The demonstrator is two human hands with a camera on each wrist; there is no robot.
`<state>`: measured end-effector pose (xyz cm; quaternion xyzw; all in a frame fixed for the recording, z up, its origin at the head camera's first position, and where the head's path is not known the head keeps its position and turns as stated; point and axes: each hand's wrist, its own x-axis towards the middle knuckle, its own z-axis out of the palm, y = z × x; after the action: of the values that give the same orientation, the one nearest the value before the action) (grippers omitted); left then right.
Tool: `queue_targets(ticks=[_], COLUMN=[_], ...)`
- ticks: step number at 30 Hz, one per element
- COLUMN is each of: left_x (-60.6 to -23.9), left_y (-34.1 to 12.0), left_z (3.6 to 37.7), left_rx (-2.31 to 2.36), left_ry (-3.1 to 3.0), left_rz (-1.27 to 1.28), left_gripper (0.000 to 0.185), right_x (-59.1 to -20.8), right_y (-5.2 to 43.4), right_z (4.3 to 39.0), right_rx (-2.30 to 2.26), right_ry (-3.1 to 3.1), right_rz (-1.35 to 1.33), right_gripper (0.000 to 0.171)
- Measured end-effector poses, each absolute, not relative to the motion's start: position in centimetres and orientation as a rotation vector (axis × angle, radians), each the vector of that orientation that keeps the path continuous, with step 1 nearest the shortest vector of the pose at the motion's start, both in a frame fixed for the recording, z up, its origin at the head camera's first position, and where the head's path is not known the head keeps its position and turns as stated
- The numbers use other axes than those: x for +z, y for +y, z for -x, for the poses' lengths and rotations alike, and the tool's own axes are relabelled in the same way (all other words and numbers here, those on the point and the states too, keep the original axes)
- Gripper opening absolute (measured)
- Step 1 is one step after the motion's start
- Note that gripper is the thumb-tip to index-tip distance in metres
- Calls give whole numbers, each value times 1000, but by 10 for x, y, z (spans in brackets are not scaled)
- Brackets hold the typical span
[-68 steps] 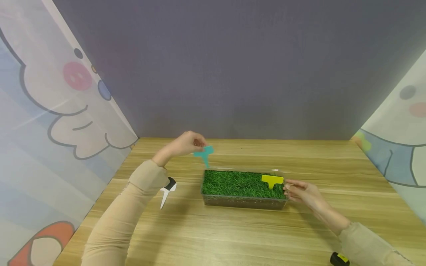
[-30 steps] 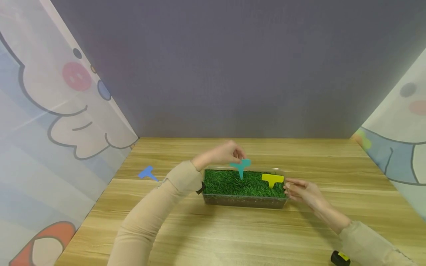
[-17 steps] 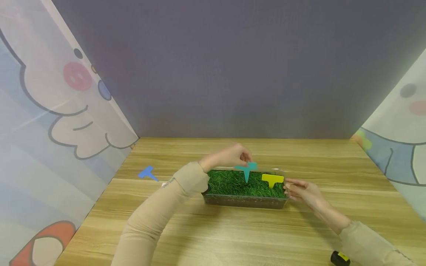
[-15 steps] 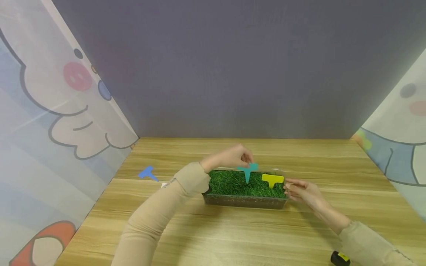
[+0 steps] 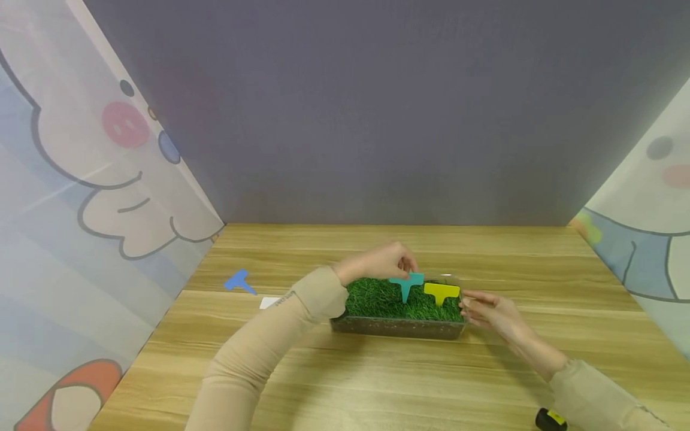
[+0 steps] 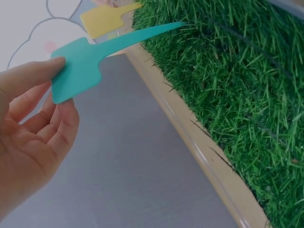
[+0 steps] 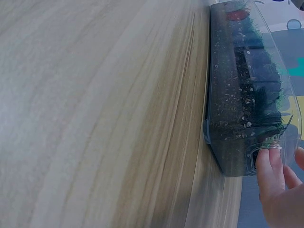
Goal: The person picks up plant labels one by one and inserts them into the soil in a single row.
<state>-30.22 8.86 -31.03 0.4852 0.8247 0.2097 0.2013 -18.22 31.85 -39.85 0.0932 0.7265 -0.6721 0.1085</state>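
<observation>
Wooden table (image 5: pixel 377 383): blue marker (image 5: pixel 238 280) lies well left of grass tray (image 5: pixel 396 328)

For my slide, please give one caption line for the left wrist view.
Left hand pinches a teal plant label, its tip at the grass, beside a yellow label.

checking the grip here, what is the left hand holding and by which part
The left hand pinches the teal plant label by its wide flat head; its pointed stem reaches the grass.
</observation>
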Motion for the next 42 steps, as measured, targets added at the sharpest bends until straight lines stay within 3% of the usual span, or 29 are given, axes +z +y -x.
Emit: queue_targets(ticks=[42], left_x=[-332], left_y=[96], left_z=[301], left_rx=[426], left_ry=[2356], left_rz=[-1396], left_gripper=[12], right_x=[-398], right_y=[316], right_z=[181], right_rx=[-1968], right_ry=[2152], right_rz=[-275], right_gripper=[59])
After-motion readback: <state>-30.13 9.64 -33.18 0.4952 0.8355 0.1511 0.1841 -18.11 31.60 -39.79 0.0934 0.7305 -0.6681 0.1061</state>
